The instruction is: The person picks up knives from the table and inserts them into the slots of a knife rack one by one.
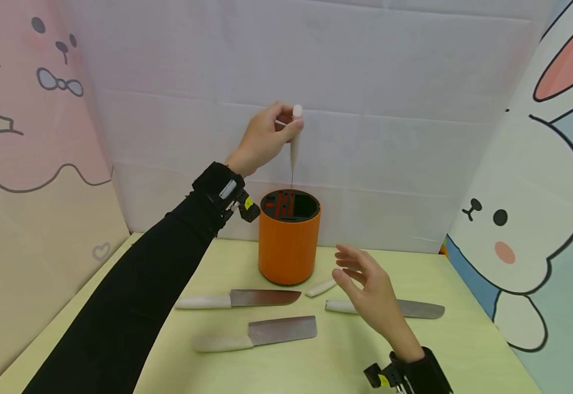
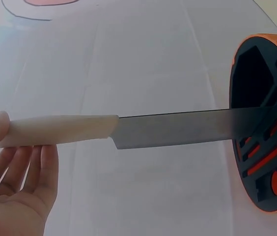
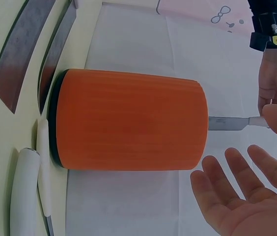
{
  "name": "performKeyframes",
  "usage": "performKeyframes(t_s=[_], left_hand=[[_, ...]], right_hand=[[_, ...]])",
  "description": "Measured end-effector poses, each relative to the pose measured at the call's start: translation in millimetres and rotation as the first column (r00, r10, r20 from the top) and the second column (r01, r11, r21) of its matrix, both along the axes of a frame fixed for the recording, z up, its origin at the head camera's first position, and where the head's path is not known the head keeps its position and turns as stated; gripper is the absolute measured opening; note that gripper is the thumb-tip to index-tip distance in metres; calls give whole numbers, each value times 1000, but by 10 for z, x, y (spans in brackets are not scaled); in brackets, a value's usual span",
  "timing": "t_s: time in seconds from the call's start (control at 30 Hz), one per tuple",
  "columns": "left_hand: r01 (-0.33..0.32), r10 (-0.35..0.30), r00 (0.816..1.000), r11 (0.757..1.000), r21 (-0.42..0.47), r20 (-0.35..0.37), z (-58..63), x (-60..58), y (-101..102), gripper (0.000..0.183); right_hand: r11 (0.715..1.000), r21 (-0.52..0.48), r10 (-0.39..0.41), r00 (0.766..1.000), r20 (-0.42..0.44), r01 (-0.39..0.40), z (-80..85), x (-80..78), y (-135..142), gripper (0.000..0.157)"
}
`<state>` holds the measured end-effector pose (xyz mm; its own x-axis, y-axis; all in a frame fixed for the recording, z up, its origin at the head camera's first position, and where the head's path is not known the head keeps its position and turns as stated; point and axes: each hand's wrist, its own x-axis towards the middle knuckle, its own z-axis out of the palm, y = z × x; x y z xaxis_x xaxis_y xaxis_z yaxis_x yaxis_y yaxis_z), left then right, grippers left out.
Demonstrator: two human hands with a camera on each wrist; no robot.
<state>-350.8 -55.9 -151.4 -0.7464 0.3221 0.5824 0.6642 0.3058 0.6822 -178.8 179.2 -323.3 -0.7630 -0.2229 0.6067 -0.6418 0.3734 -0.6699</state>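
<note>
My left hand (image 1: 265, 137) pinches the white handle of a knife (image 2: 60, 130) between thumb and fingers, above an orange round knife block (image 1: 288, 246). The blade points down and its lower end is inside a slot in the block's black top with red strips, as the left wrist view shows. My right hand (image 1: 372, 293) holds nothing; its fingers are spread and slightly bent, in front of the block to the right. Below it lie a long knife (image 1: 421, 309) and a smaller white-handled knife (image 1: 320, 288), both partly covered by the hand in the head view.
A knife with a pointed blade (image 1: 266, 297) and a cleaver-like knife (image 1: 282, 330) lie on the pale yellow table (image 1: 276, 375), left of the right hand. A white cloth wall (image 1: 389, 148) stands behind the block. Panels with cartoon animals flank both sides.
</note>
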Motion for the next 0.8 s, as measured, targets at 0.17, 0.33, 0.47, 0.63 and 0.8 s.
performKeyframes(t_s=[0.17, 0.33, 0.47, 0.63, 0.8], left_hand=[[-16, 16, 1000, 1000, -23, 5, -157, -71, -11, 31], [-16, 16, 1000, 1000, -26, 15, -316, -129, -15, 31], [-13, 14, 1000, 1000, -25, 25, -431, -160, -2, 30], [-40, 41, 999, 998, -57, 19, -558, -185, 17, 30], [-53, 55, 998, 995, -82, 17, -647, -203, 42, 29]], right_hand=[[1000, -2, 1, 1000, -1, -1, -9, -1, -11, 41], [1000, 0, 4, 1000, -1, -4, -14, -5, -27, 42], [1000, -1, 8, 1000, 2, -8, -13, -3, -36, 42], [1000, 7, 6, 1000, 5, -7, -17, 7, -42, 43], [1000, 8, 0, 1000, 10, -1, -20, 15, -40, 43]])
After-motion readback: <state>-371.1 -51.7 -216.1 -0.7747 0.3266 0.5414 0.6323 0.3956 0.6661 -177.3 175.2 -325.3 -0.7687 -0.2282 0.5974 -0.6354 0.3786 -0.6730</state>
